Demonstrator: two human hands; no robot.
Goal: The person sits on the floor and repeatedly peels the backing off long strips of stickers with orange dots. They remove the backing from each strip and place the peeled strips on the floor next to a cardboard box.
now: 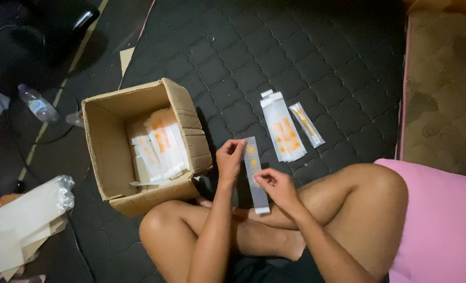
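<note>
Both the left hand [230, 159] and right hand [276, 184] pinched a long, clear plastic sleeve with orange print [255, 174] beside an open cardboard box [110, 152].

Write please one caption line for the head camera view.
Seated person's left hand and right hand hold a clear strip packet beside an open cardboard box.

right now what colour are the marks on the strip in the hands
Orange marks on a pale, see-through strip, clearest in the head view.
</note>
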